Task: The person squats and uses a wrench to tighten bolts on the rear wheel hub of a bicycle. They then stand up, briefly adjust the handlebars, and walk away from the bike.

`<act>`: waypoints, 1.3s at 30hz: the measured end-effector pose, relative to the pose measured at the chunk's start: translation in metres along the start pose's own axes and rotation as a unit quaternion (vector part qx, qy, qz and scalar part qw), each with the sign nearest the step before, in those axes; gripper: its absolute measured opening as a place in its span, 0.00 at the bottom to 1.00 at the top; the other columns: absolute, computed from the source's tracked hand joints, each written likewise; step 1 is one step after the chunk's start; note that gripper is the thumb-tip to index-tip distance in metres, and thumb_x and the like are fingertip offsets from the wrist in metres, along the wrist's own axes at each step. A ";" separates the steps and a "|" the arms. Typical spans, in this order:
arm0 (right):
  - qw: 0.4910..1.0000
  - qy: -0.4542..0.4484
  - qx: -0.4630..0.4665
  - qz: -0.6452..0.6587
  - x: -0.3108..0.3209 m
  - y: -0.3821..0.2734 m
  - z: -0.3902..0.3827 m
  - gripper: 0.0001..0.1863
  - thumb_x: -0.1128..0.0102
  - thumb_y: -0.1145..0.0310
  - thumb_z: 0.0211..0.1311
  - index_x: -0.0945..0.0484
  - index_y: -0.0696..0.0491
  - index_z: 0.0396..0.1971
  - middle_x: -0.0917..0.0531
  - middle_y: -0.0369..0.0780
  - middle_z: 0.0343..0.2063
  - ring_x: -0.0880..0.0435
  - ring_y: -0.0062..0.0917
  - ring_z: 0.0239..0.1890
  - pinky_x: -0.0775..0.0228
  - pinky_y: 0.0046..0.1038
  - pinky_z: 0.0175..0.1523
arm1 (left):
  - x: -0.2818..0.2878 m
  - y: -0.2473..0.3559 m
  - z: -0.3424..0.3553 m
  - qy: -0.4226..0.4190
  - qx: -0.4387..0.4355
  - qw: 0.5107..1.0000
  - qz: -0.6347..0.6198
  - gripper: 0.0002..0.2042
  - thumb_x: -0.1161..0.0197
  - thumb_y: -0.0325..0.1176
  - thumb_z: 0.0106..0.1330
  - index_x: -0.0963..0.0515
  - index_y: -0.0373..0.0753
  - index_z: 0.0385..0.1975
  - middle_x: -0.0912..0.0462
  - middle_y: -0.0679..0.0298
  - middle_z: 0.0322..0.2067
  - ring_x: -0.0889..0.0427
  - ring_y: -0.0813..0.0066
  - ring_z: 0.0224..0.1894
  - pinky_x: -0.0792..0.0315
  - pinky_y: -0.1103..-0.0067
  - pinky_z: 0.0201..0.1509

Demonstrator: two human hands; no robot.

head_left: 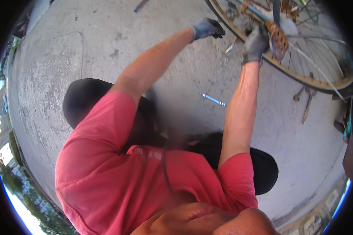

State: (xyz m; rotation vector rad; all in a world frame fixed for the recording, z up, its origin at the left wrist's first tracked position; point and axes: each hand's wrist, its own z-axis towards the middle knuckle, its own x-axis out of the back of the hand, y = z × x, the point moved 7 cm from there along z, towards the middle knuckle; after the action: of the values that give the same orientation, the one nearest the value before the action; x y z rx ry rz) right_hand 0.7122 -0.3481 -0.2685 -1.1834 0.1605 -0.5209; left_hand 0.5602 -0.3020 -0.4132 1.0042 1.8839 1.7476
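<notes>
The right hand (256, 41), in a grey work glove, is up against the rusty bracket (279, 43) by the middle of a bicycle wheel (286, 69), its fingers curled inward; from here I can't tell what, if anything, they grip. The left hand (208, 29), gloved too, hangs just outside the tyre with its fingers loosely bent and partly spread, empty as far as I can see. The wheel fills the upper right, with spokes and a blue-grey bar (258, 13) running in toward the bracket and crossing the space around the right hand.

Nearer the person's knees, a shiny spanner (212, 99) lies on the concrete floor (176, 78), left of the right forearm. A small metal piece (230, 47) lies between the two hands, close to the tyre. To the right, just below the wheel's rim, there's a long metal tool (308, 105) with a shorter one (298, 94) beside it. Farther off, beyond the left hand, another tool (140, 5) sits by the top edge of the view. The floor stretches wide to the left, running out toward trees (11, 178) at the far side
</notes>
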 end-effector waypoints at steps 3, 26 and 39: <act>0.995 0.020 -0.064 0.073 0.008 0.015 0.003 0.10 0.45 0.71 0.60 0.20 0.58 0.21 0.19 0.37 0.20 0.23 0.20 0.22 0.31 0.24 0.34 | -0.054 -0.037 -0.025 -0.066 -0.009 0.970 0.234 0.14 0.42 0.40 0.65 0.19 0.42 0.45 0.18 0.61 0.48 0.20 0.61 0.49 0.28 0.71 0.55; 0.974 0.013 -0.129 0.187 -0.002 0.010 0.005 0.07 0.47 0.75 0.56 0.24 0.58 0.21 0.24 0.35 0.18 0.28 0.17 0.22 0.37 0.21 0.30 | -0.080 -0.036 -0.052 -0.088 0.178 0.979 0.055 0.08 0.41 0.29 0.61 0.17 0.37 0.36 0.14 0.55 0.32 0.14 0.66 0.36 0.21 0.71 0.41; 0.976 0.012 -0.143 0.165 0.000 0.013 0.007 0.08 0.47 0.73 0.56 0.25 0.55 0.19 0.26 0.33 0.19 0.30 0.17 0.22 0.38 0.21 0.31 | -0.009 0.065 -0.021 0.057 -0.207 0.944 -0.250 0.13 0.41 0.32 0.70 0.21 0.27 0.45 0.21 0.55 0.47 0.17 0.63 0.48 0.19 0.72 0.52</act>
State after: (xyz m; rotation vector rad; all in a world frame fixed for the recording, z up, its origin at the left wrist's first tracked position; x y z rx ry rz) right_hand 0.7193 -0.3382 -0.2780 -1.3975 0.4564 -0.2216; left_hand 0.5672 -0.3244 -0.3491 0.2446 1.5504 1.7911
